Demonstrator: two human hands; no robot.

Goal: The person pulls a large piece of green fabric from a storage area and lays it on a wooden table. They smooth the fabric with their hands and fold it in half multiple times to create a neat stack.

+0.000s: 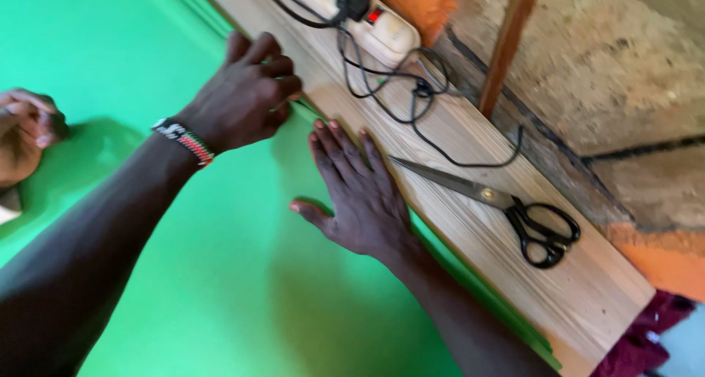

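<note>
Cloth: a wide sheet of bright green fabric (220, 274) covers the near and left part of the scene, its far edge lying along the plank.
Plank: a long pale wooden board (470, 200) runs from far left to near right beside the fabric's edge.
Right hand: the right hand (360, 197) lies flat, fingers spread apart, palm pressed on the green fabric just where it meets the board; it grips nothing.
Left hand: the left hand (246, 94), with a beaded wristband (183, 138), is curled at the fabric's edge farther along; the fingers are closed together, seemingly pinching the cloth, though the grip itself is hidden.
Other hand: another person's hand (22, 134) rests at the far left edge on the fabric.
Scissors: black-handled steel scissors (507, 208) lie closed on the board, right of the right hand, untouched.
Power strip: a white extension block (374, 24) with a black cable (418, 105) sits at the far end of the board.
Step in hand: it looks like smoothing and aligning the fabric edge against the board.
Next move: likely needs the cloth held taut and flat.
</note>
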